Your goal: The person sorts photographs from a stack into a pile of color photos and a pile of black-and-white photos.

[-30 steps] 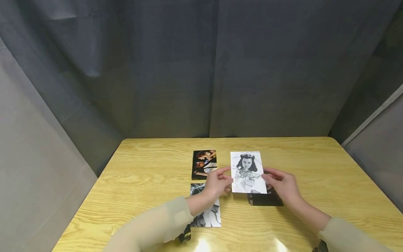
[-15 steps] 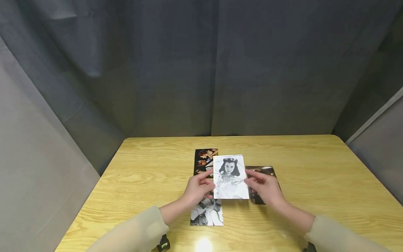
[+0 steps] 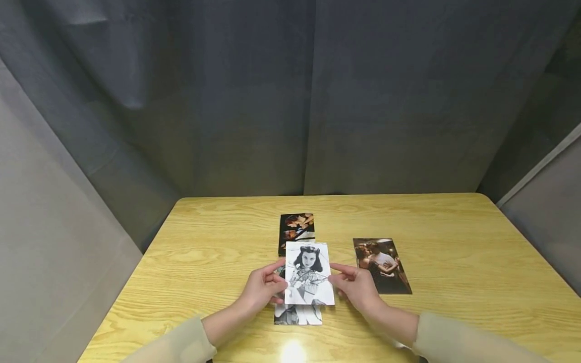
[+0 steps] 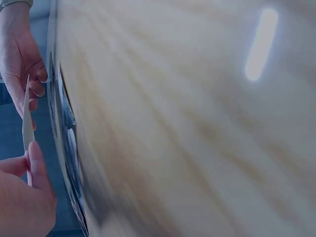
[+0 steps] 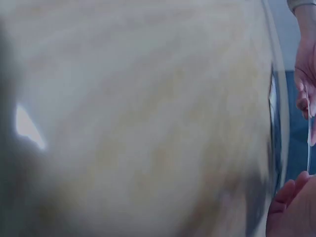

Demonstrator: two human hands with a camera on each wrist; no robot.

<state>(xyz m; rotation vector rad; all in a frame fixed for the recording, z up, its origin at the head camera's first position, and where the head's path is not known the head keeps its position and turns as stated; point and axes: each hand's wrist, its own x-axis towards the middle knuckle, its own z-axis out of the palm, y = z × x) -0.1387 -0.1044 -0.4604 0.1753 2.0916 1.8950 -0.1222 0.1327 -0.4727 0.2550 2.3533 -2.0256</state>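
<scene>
A black-and-white portrait photo (image 3: 309, 275) is pinched at its two side edges, one hand on each. My left hand (image 3: 262, 288) grips its left edge between thumb and fingers; my right hand (image 3: 358, 287) does the same on the right. Seen edge-on in the left wrist view, the photo (image 4: 28, 118) is raised above the table. Below it in the head view lies another black-and-white photo (image 3: 297, 315), mostly covered by the held one. Just behind, a dark colour photo (image 3: 295, 228) lies flat, its near part overlapped by the held photo.
To the right of my right hand lies a brown-toned photo (image 3: 381, 264) of a couple. All of this is on a yellow wood-grain table (image 3: 218, 237). Dark grey curtains (image 3: 245, 101) hang right behind the table's far edge, and pale panels flank both sides.
Both hands have carried the portrait photo left and toward me, from over the right-hand photo to over the near left one. The brown-toned photo on the right is now uncovered.
</scene>
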